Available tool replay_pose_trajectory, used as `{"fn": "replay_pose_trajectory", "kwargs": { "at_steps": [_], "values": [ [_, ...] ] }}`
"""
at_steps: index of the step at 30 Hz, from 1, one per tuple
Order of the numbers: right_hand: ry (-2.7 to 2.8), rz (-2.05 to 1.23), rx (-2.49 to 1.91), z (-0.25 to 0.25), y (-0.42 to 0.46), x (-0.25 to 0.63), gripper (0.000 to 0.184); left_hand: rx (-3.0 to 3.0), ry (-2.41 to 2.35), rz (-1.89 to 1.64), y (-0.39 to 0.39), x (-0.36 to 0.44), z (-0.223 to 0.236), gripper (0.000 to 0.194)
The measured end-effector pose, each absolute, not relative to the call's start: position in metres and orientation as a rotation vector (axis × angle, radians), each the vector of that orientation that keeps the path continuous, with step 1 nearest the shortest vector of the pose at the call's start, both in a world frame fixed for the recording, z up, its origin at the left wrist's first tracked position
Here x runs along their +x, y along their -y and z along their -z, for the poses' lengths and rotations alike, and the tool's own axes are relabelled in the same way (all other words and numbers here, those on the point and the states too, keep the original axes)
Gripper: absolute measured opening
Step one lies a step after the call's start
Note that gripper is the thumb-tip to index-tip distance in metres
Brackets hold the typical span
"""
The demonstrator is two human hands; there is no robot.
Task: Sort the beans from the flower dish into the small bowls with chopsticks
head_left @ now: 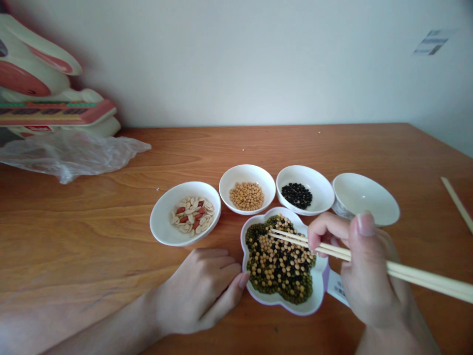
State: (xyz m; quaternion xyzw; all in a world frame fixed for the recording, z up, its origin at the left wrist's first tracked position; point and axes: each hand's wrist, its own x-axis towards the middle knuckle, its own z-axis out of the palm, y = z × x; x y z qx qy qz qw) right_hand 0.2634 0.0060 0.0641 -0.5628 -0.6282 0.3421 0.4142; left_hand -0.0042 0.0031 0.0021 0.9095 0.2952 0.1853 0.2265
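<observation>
Holding a pair of wooden chopsticks [332, 249], the right hand [364, 268] keeps its grip closed on them, thumb on top and fingers curled below. Their long axis runs from the lower right of the view up and leftward, with the tips together and resting over the mixed beans [279, 264], yellow, green and black, that fill the flower-shaped dish [321, 291] at the near edge of the table [92, 236]. The left hand [201, 291] lies on the table with loosely curled fingers, holding nothing, its thumb tip touching the dish's left rim.

Beyond the dish stand four white bowls in a row. The leftmost bowl [162, 222] holds pale seeds and red peanuts, the second bowl [229, 182] holds yellow soybeans, the third bowl [321, 190] holds black beans, and the tilted bowl [364, 197] on the right shows nothing inside.

A printed label [338, 288] peeks out beside the dish, its writing too small to read. A single chopstick [458, 204] lies well apart at the right, and crumpled clear plastic [70, 155] lies far left.
</observation>
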Motion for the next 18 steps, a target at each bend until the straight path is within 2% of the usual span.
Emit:
{"fn": "replay_pose_trajectory", "kwargs": {
  "at_steps": [18],
  "values": [
    [1.551, -0.827, -1.409, -0.0641, -0.0067, 0.2610, 0.079, 2.502, -0.808, -0.503, -0.0021, -0.0054, 0.0003, 0.037]
  ]
}}
